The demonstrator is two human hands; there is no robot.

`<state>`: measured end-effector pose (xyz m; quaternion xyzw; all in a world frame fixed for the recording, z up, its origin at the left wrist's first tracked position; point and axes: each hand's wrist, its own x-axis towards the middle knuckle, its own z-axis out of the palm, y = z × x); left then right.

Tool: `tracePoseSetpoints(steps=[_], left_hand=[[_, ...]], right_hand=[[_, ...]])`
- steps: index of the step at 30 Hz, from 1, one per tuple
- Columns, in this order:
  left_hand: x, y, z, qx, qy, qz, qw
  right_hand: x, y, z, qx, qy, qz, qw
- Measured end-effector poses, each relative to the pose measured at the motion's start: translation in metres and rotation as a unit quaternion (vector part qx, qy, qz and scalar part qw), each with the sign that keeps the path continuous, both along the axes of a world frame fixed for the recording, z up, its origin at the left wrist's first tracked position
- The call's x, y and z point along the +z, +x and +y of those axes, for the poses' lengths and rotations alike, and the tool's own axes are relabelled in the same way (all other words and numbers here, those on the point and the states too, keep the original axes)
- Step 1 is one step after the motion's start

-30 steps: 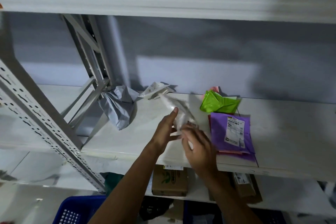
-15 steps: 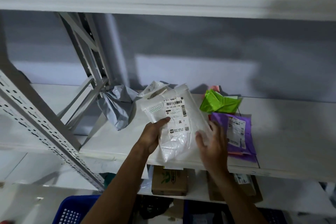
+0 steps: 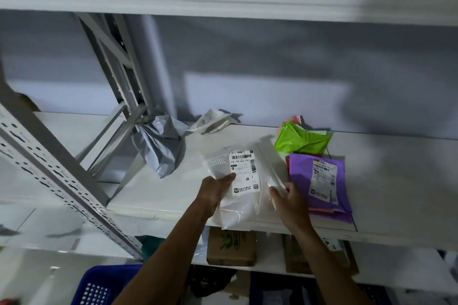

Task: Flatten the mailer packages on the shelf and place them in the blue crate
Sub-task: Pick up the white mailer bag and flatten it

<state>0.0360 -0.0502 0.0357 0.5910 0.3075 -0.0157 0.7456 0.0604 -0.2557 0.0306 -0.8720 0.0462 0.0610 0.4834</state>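
Clock directions are taken from the held mailer, with 12 o'clock toward the back wall.

1. At 8 o'clock, nearest the camera and below the shelving, the blue perforated plastic crate (image 3: pixel 99 287) is located. Only one corner is shown. A brown cardboard box (image 3: pixel 231 247) is stored on the lower board at 6 o'clock.

2. The translucent white plastic mailer (image 3: pixel 244 176), with a printed barcode label, is held at the front edge of the white metal shelf (image 3: pixel 153 190). The label faces upward and the lower end overhangs that edge. The left margin is gripped by the left hand (image 3: pixel 214 192), with the thumb laid across the label. The folded right margin is pinched in the curled fingers of the right hand (image 3: pixel 291 202).

3. Change noted: one second ago the same mailer was bunched edge-on between both hands. It has since been opened out, turned face up and lowered toward the board. Flattening is judged to be under way but not complete, as creases remain. Whether the bag rests fully on the board cannot be confirmed from this angle.

4. At 3 o'clock, a flat purple plastic mailer (image 3: pixel 300 181) is stacked. At 2 o'clock lies a crumpled green plastic mailer (image 3: pixel 302 141), at 10 o'clock a crumpled grey plastic mailer (image 3: pixel 161 148), and at 11 o'clock, by the wall, a small crumpled white pouch (image 3: pixel 210 122). These three are judged still to need flattening.
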Motion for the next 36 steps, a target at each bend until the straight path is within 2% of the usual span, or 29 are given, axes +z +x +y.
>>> tracePoseSetpoints(steps=[2, 5, 7, 10, 12, 13, 15, 17, 19, 21, 23, 26, 31, 36], left_hand=[[-0.010, 0.003, -0.002, 0.024, 0.107, 0.040, 0.993], [-0.023, 0.006, -0.007, 0.049, 0.151, 0.032, 0.987], [-0.025, 0.003, -0.013, 0.033, 0.259, 0.048, 0.964], [-0.035, -0.005, -0.028, -0.004, 0.475, -0.029, 0.880], [-0.051, -0.006, -0.039, -0.109, 0.580, -0.069, 0.804], [-0.061, -0.005, -0.045, -0.155, 0.606, -0.066, 0.778], [-0.078, -0.002, -0.052, -0.202, 0.615, -0.042, 0.761], [-0.087, 0.000, -0.054, -0.212, 0.620, -0.036, 0.754], [-0.092, 0.001, -0.053, -0.212, 0.637, -0.045, 0.740], [-0.092, 0.001, -0.050, -0.229, 0.651, -0.049, 0.722], [-0.092, 0.001, -0.049, -0.236, 0.662, -0.052, 0.710], [-0.093, 0.000, -0.045, -0.245, 0.677, -0.051, 0.692], [-0.096, 0.001, -0.045, -0.260, 0.686, -0.049, 0.678], [-0.092, 0.001, -0.046, -0.258, 0.677, -0.051, 0.687]], right_hand=[[-0.006, 0.001, 0.000, 0.005, -0.015, 0.023, 1.000], [-0.019, 0.000, 0.000, 0.006, -0.011, 0.047, 0.999], [-0.033, 0.000, -0.001, 0.001, -0.012, 0.051, 0.999], [-0.051, -0.004, 0.001, -0.015, -0.046, 0.039, 0.998], [-0.055, -0.012, 0.005, -0.021, -0.083, 0.018, 0.996], [-0.056, -0.015, 0.007, -0.022, -0.109, 0.001, 0.994], [-0.056, -0.021, 0.008, -0.017, -0.176, -0.065, 0.982], [-0.058, -0.021, 0.007, 0.015, -0.255, -0.167, 0.952], [-0.059, -0.013, 0.007, 0.047, -0.281, -0.268, 0.920], [-0.057, -0.003, 0.013, 0.104, -0.271, -0.328, 0.899], [-0.058, 0.009, 0.020, 0.174, -0.282, -0.347, 0.877], [-0.064, 0.026, 0.030, 0.224, -0.316, -0.341, 0.857], [-0.078, 0.041, 0.035, 0.241, -0.325, -0.339, 0.849], [-0.089, 0.046, 0.033, 0.249, -0.308, -0.345, 0.851]])
